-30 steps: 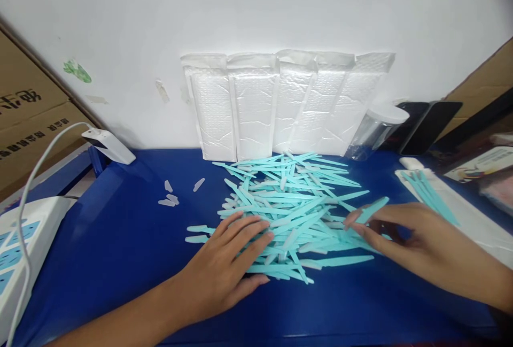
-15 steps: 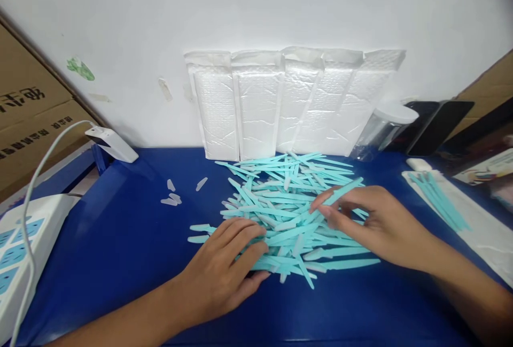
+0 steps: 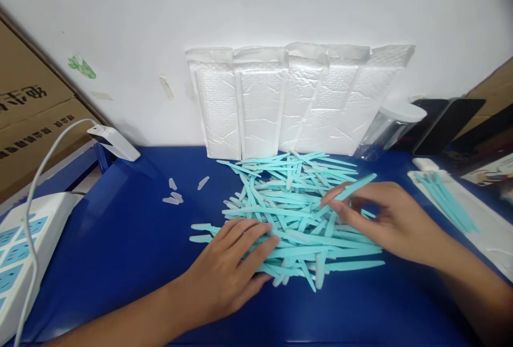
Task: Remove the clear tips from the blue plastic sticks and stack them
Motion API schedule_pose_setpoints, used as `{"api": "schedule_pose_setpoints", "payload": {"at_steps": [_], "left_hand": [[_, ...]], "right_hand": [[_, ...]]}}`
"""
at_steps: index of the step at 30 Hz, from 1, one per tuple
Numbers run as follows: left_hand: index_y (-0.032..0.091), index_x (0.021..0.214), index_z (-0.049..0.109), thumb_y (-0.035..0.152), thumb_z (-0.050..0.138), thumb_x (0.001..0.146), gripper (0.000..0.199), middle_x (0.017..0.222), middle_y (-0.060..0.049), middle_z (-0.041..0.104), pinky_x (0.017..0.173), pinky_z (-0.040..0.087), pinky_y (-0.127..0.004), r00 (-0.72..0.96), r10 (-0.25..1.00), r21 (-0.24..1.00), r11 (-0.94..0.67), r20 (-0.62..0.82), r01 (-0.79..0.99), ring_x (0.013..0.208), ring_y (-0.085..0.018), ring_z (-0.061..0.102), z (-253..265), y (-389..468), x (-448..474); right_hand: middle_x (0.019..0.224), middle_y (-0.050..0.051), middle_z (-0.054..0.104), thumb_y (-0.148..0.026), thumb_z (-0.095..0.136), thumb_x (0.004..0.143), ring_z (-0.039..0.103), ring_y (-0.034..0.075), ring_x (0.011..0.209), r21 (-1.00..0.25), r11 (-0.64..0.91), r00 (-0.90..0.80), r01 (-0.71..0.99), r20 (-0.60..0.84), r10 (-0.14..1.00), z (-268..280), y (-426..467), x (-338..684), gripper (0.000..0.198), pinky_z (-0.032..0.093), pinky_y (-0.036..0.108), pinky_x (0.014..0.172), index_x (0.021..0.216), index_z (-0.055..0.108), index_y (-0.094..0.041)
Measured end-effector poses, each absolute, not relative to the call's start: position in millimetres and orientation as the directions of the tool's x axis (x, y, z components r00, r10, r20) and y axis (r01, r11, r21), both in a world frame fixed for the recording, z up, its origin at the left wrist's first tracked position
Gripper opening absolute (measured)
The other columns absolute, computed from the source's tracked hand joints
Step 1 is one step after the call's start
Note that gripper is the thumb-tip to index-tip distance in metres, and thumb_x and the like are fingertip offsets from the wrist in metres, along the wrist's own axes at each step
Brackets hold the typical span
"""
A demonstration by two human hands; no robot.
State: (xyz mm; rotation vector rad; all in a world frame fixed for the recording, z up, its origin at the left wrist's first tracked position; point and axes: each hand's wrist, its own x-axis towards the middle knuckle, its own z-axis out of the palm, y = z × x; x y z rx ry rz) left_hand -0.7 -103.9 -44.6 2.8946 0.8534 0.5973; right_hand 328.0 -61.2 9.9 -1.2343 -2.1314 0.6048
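Right hand (image 3: 387,221): thumb and fingertips pinch one flat, turquoise plastic-looking stick (image 3: 356,186), tilted above the loose heap of similar turquoise sticks (image 3: 280,210) between both hands. Left hand (image 3: 232,261): half open, resting on the heap's left side; any grip is hidden. Caution: left-hand pressure could slide the crossed sticks; a light pinch could let the held stick rotate. Glossy blue surface (image 3: 120,240) extends leftward of the left hand, giving room; its front edge lies nearer the wearer.

Sticks (image 3: 276,210): smooth plastic | mailers (image 3: 302,103): wrinkled, glossy | tabletop (image 3: 132,240): smooth, glossy | carton (image 3: 32,109): matt cardboard
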Motion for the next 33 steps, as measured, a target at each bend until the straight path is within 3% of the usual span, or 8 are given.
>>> {"api": "schedule_pose_setpoints", "payload": {"at_steps": [5,10,13,19,23,27,33], "left_hand": [[0.016,0.159,0.047,0.029,0.064,0.1,0.063,0.158,-0.02,0.054,0.124,0.042,-0.061,0.752,0.56,0.169,-0.827,0.348,0.537,0.151,-0.038,0.045,-46.6,-103.2,-1.3],[0.017,0.153,0.053,0.03,0.064,0.101,0.055,0.15,-0.018,0.061,0.124,0.043,-0.06,0.753,0.546,0.165,-0.835,0.366,0.525,0.145,-0.036,0.052,-48.2,-102.9,-1.0],[0.016,0.151,0.054,0.03,0.063,0.1,0.054,0.15,-0.019,0.061,0.119,0.045,-0.06,0.727,0.573,0.165,-0.815,0.379,0.556,0.141,-0.037,0.054,-50.4,-104.3,-1.5],[0.016,0.164,0.04,0.034,0.067,0.095,0.076,0.17,-0.02,0.038,0.122,0.036,-0.067,0.699,0.628,0.16,-0.772,0.341,0.615,0.154,-0.043,0.037,-54.4,-104.0,-2.8],[0.017,0.171,0.027,0.039,0.065,0.098,0.085,0.175,-0.017,0.03,0.128,0.027,-0.067,0.727,0.633,0.15,-0.772,0.266,0.617,0.161,-0.041,0.026,-54.2,-101.2,-4.4],[0.016,0.17,0.029,0.039,0.067,0.096,0.086,0.172,-0.018,0.036,0.128,0.027,-0.068,0.719,0.643,0.166,-0.764,0.263,0.623,0.16,-0.042,0.028,-55.5,-100.9,-5.8],[0.015,0.164,0.039,0.033,0.069,0.091,0.08,0.154,-0.02,0.051,0.125,0.033,-0.067,0.679,0.668,0.19,-0.741,0.306,0.644,0.148,-0.041,0.043,-54.3,-104.4,-3.1]], "right_hand": [[0.089,0.007,0.083,-0.04,0.068,0.1,0.078,0.024,0.076,-0.635,0.465,-0.263,0.617,0.391,0.882,7.6,-71.7,306.6,0.035,0.057,0.028,0.051,0.071,0.075,-0.023],[0.097,0.006,0.083,-0.032,0.062,0.104,0.065,0.013,0.053,-0.625,0.561,-0.395,0.542,0.4,0.827,-7.9,-75.7,290.4,0.032,0.053,0.026,0.048,0.074,0.068,-0.022],[0.09,0.006,0.082,-0.031,0.064,0.102,0.067,0.015,0.057,-0.593,0.555,-0.297,0.583,0.479,0.826,-20.7,-72.8,293.2,0.033,0.054,0.028,0.053,0.07,0.062,-0.022],[0.09,0.006,0.078,-0.025,0.059,0.104,0.07,0.018,0.063,-0.64,0.535,-0.087,0.552,0.594,0.8,-29.5,-81.7,288.6,0.016,0.054,0.032,0.057,0.093,0.07,-0.023],[0.078,0.003,0.074,-0.019,0.058,0.102,0.067,0.017,0.059,-0.625,0.642,-0.225,0.444,0.616,0.755,-23.5,-85.9,288.3,0.014,0.051,0.03,0.053,0.097,0.07,-0.023],[0.067,-0.002,0.068,-0.016,0.059,0.1,0.057,0.012,0.048,-0.566,0.654,-0.366,0.501,0.546,0.753,-16.5,-77.7,305.4,0.014,0.044,0.026,0.047,0.093,0.069,-0.022],[0.074,0.0,0.074,-0.016,0.061,0.099,0.061,0.012,0.052,-0.44,0.621,-0.321,0.649,0.582,0.747,-18.4,-61.2,332.8,0.01,0.044,0.026,0.05,0.094,0.068,-0.021]]}}
